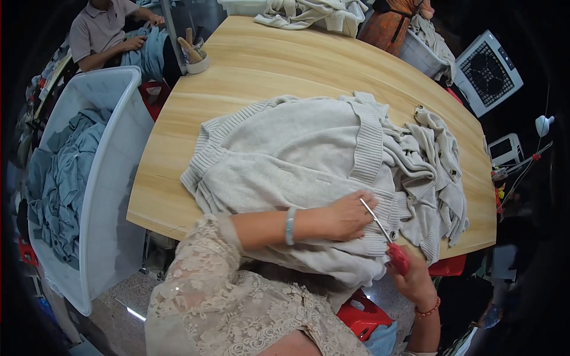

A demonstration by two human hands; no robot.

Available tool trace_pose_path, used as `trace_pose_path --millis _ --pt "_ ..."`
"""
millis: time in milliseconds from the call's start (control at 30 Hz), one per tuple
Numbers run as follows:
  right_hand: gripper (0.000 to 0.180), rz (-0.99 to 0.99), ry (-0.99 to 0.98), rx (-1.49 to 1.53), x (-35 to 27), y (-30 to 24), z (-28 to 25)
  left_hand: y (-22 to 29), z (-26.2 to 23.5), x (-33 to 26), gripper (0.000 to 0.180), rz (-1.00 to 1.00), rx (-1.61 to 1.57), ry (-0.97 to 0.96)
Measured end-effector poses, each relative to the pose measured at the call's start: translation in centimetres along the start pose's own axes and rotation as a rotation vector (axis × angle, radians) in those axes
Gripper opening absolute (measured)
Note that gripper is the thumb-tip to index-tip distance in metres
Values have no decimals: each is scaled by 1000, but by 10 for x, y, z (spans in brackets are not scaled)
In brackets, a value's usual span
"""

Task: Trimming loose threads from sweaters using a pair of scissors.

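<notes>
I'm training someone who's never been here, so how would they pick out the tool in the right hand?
Find the big wood-topped table, then the pale knitted garment spread across it. By that garment's near right part, the right hand holds a slim tool angled toward the left hand. Its bright red and shiny metal set it apart from the garment.

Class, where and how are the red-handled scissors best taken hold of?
Probably by the red handle, from the picture's lower right, where the right hand grips it: the slim metal blades point up-left, away from that side.
</notes>
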State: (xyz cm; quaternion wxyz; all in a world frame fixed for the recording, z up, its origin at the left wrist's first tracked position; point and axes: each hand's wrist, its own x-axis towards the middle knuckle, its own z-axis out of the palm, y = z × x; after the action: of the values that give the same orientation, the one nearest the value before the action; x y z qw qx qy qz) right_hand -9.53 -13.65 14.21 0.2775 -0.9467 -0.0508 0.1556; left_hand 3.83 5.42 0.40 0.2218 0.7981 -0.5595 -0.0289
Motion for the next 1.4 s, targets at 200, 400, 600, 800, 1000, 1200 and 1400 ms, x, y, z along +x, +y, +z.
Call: trace_pose_path --millis 200,400,600,800,1000,1200,1400 --pt "29 -172 -20 -170 27 -20 8 -46 -66 -141 54 -618 290 196" --pt "31 -372 -241 -250 94 -74 25 -79 -67 -236 43 -672 -122 565" --pt "26 -425 -207 -98 140 -82 42 -110 -90 -233 30 -870 -806 742" --pt "28 -189 257 -73 165 -43 3 -227 -126 -159 34 -943 -236 708" --pt "32 177 324 248 160 6 -25 -280 -129 -68 37 -1094 -447 170" --pt "26 136 448 313 179 37 -50 -288 -139 -58 19 -754 -417 848" --pt "26 58 500 317 190 35 -58 -64 -157 -65 23 334 44 546"
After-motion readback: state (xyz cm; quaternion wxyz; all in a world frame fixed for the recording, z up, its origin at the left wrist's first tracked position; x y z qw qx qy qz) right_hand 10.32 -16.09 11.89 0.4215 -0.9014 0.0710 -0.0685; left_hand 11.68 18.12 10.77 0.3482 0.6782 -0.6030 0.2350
